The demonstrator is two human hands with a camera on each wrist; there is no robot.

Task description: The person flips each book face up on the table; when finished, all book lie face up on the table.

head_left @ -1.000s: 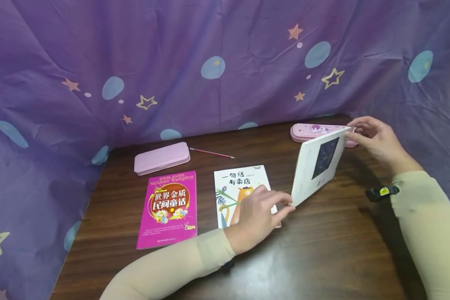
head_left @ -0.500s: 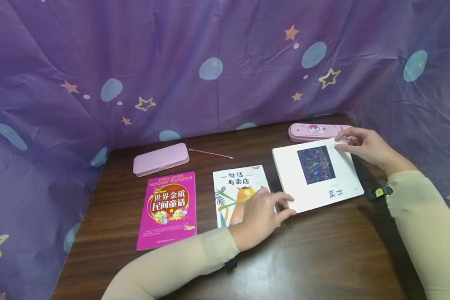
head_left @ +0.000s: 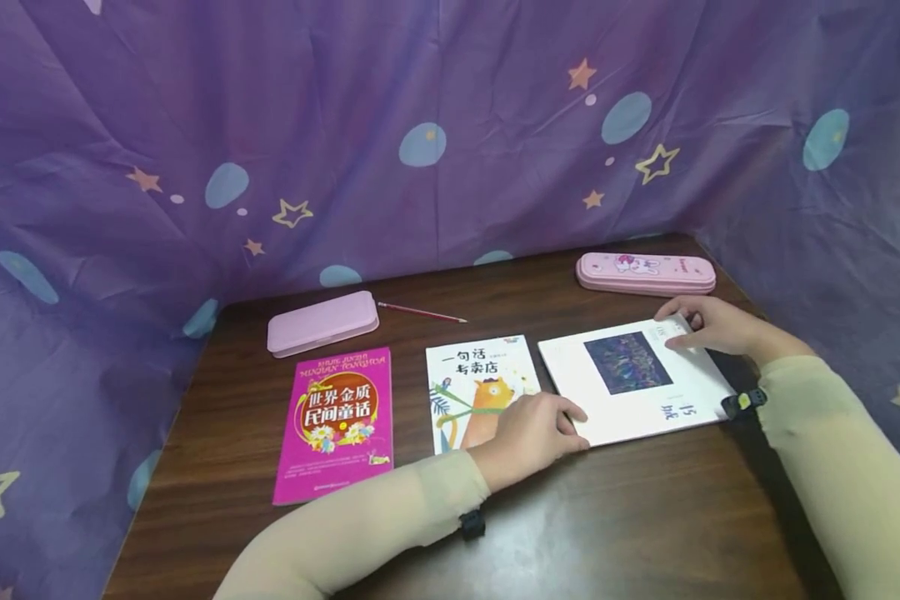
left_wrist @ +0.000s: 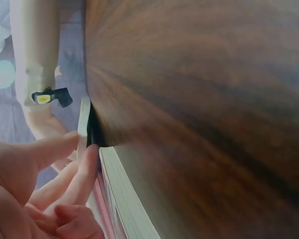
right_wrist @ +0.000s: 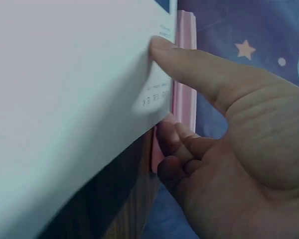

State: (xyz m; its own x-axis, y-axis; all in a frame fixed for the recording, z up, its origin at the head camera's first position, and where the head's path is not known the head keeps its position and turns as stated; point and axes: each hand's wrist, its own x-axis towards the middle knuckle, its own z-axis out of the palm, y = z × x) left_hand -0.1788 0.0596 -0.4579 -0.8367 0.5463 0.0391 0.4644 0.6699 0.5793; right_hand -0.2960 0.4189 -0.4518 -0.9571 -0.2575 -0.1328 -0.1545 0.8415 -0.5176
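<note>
A white book (head_left: 622,410) with a dark square picture on its cover lies nearly level at the right of the table. My left hand (head_left: 531,437) pinches its near left corner between thumb and fingers, above the edge of another white book (head_left: 487,400) with an orange animal on it. At the far right corner, my right hand (head_left: 720,329) grips the held book, thumb on the cover and fingers beneath. In the left wrist view, the held book's edge (left_wrist: 83,124) stands a little off the table.
A magenta book (head_left: 337,425) lies at the left. Behind it are a plain pink pencil case (head_left: 322,323) and a red pencil (head_left: 423,312). Another pink pencil case (head_left: 645,273) with a rabbit picture sits at the back right. A purple curtain (head_left: 330,125) hangs behind the table.
The white book has turned from upright to nearly flat, its cover now facing up. Both hands have kept hold, and the right hand has come down and nearer, away from the rabbit pencil case.
</note>
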